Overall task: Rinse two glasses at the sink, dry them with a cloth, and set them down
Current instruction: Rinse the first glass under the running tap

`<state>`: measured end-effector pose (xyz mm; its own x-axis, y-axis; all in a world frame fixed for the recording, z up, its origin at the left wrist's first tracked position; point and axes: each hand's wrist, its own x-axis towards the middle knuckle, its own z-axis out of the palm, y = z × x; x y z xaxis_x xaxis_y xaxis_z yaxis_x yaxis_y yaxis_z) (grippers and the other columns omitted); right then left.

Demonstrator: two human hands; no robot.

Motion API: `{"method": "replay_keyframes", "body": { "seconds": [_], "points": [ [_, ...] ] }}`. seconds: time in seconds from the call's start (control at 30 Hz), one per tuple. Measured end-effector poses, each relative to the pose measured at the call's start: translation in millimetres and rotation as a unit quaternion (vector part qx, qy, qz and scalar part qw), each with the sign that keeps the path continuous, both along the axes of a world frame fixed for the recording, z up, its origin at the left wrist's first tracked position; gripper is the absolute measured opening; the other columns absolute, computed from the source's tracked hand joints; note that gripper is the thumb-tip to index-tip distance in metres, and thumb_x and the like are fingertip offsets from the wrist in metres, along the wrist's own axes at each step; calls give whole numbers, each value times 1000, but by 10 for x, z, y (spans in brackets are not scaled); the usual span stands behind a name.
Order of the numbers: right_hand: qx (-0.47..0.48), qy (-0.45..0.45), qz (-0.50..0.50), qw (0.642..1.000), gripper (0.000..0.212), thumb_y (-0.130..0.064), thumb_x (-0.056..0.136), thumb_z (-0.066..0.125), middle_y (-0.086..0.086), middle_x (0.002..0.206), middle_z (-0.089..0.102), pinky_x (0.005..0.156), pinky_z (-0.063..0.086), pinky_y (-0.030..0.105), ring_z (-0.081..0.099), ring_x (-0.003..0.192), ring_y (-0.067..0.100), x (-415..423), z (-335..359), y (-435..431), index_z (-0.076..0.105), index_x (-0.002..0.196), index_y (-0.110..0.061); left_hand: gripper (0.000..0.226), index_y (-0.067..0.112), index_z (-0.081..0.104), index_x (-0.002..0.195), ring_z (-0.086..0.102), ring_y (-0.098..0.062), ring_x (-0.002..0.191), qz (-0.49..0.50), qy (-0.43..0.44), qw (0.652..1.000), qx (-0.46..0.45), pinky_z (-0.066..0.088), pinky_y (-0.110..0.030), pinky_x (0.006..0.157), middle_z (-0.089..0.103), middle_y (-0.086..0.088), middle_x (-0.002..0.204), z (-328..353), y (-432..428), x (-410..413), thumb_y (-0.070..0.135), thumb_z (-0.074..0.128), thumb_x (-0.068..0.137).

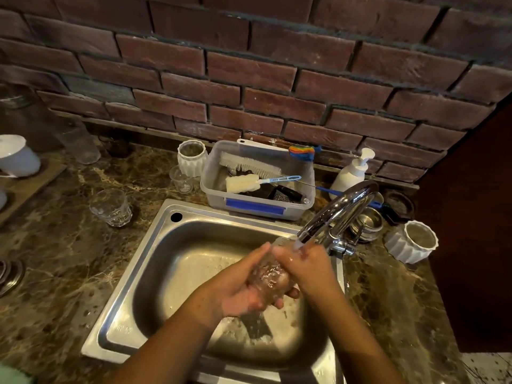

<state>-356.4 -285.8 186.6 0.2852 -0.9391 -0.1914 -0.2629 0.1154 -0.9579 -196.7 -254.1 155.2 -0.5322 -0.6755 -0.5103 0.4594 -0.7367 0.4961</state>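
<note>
On the brown marble desk (55, 259) at the left, a clear faceted glass (110, 207) stands upright, apart from the steel sink (122, 300). Over the basin the left grip (241, 289) cups a second clear glass (270, 273) from below. The right grip (304, 268) wraps its right side. Its long axis runs near to far, mouth towards the running chrome tap (332, 214).

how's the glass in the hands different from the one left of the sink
The held glass lies tilted between the left hand and right hand under the running tap; the counter glass stands upright, untouched. The held glass is over the sink; the counter glass is beside it. Both are clear.
</note>
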Motion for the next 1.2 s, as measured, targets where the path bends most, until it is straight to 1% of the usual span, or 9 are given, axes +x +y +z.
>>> {"method": "replay_keyframes", "body": {
  "seconds": [0.2, 0.3, 0.47, 0.57, 0.7, 0.8, 0.9, 1.07, 1.2],
  "points": [
    [53, -5, -205, 977, 13, -18, 91, 73, 5, 70, 72, 55, 54, 31, 71, 64, 17, 190, -195, -157, 67, 83, -9, 62, 18, 76, 115, 63, -24, 65, 94, 41, 994, 28, 41, -22, 46, 69, -14, 94, -7, -17, -298, 70, 48, 94],
    [-10, 59, -182, 981, 24, -22, 98, 60, -4, 55, 59, 49, 44, 30, 56, 50, 9, 167, -295, -89, 63, 75, -18, 52, 33, 70, 121, 71, -26, 76, 106, -133, 985, -40, 53, -33, 62, 76, -18, 97, -33, -15, -307, 70, 47, 94],
    [-110, 113, -56, 986, 47, -49, 100, 48, -7, 48, 59, 48, 43, 15, 59, 45, 2, 81, -250, -100, 60, 62, -24, 36, 51, 54, 119, 69, 3, 91, 102, -380, 894, -215, 51, -16, 64, 67, 15, 112, 15, -46, -329, 67, 31, 95],
    [-116, 63, -105, 986, 53, -64, 89, 54, -8, 40, 50, 41, 36, 12, 47, 36, 2, 119, -219, -100, 58, 51, -27, 44, 50, 60, 116, 75, -26, 92, 154, -232, 952, -128, 55, -30, 63, 76, -2, 108, 6, 5, -371, 75, 38, 86],
    [9, -64, -164, 984, 46, -16, 97, 59, -6, 49, 64, 46, 47, 16, 62, 47, 8, 96, -269, -138, 70, 55, -32, 69, 15, 79, 106, 68, -29, 68, 101, -59, 993, -7, 51, -28, 54, 73, -17, 91, 83, 79, -339, 76, 54, 85],
    [-19, -26, -163, 986, 34, -22, 98, 54, 7, 56, 66, 50, 48, 25, 64, 51, 24, 86, -305, -94, 72, 68, -21, 60, 22, 69, 122, 68, -24, 71, 99, -179, 977, -57, 49, -28, 56, 73, -13, 101, 52, 14, -371, 71, 47, 94],
    [-99, 44, -146, 983, 45, -39, 96, 54, 0, 50, 61, 42, 38, 19, 51, 41, 5, 127, -327, -31, 64, 58, -18, 43, 39, 48, 134, 68, -16, 98, 90, -420, 883, -190, 57, -36, 77, 65, -4, 130, -6, -50, -417, 63, 34, 101],
    [-41, -34, -159, 986, 55, -13, 101, 56, -8, 40, 51, 44, 38, 22, 44, 37, 2, 113, -306, -66, 61, 47, -24, 68, 23, 78, 107, 71, -25, 73, 106, -126, 986, -21, 50, -28, 58, 75, -14, 96, -18, 109, -354, 79, 47, 86],
    [-17, -43, -97, 994, 55, -28, 102, 55, -5, 41, 54, 49, 44, 18, 50, 38, 5, 54, -259, -82, 59, 48, -20, 64, 22, 76, 104, 72, -23, 73, 134, -160, 977, -46, 48, -25, 54, 78, -12, 92, 1, 73, -343, 75, 44, 86]
  ]
}}
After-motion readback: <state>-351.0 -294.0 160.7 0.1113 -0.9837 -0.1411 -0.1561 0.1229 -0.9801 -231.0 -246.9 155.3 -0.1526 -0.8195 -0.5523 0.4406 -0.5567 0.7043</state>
